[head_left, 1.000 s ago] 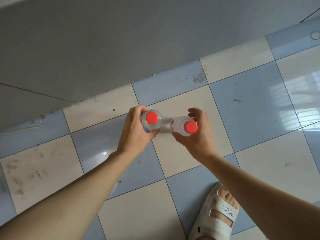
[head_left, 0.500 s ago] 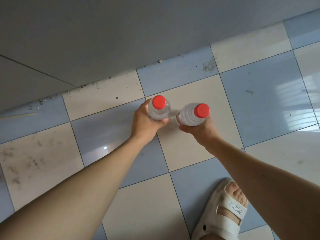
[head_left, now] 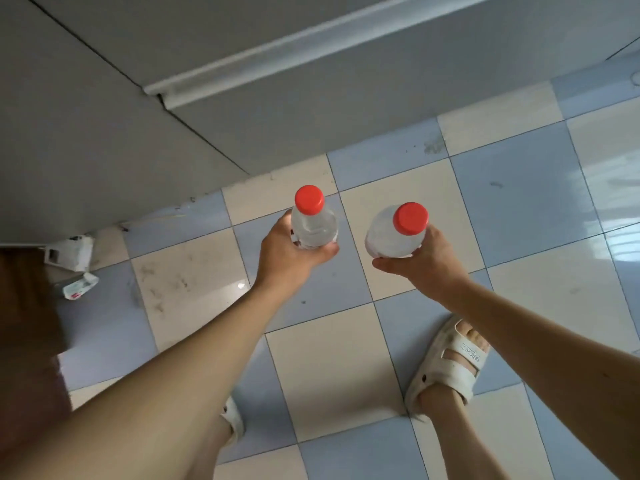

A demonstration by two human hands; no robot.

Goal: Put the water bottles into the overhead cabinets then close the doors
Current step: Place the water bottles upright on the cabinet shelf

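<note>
Your left hand (head_left: 289, 252) clamps one bottle (head_left: 313, 225), your right hand (head_left: 420, 261) another bottle (head_left: 394, 235), both above the floor (head_left: 332, 368). Low grips risk tipping during the lift.

Below you the floor (head_left: 332, 372) is a checkerboard of pale blue and cream tiles, glossy enough to catch window light as bright streaks at the right edge (head_left: 620, 237). Scuffs and dark smudges mark the cream tile on the left (head_left: 180, 282), and grit gathers where the floor meets the grey cabinet front (head_left: 104, 140). A white moulded strip (head_left: 311, 46) runs diagonally across that grey face. Two crumpled white cartons (head_left: 74, 268) lie on the floor by the cabinet's base at the left.
</note>
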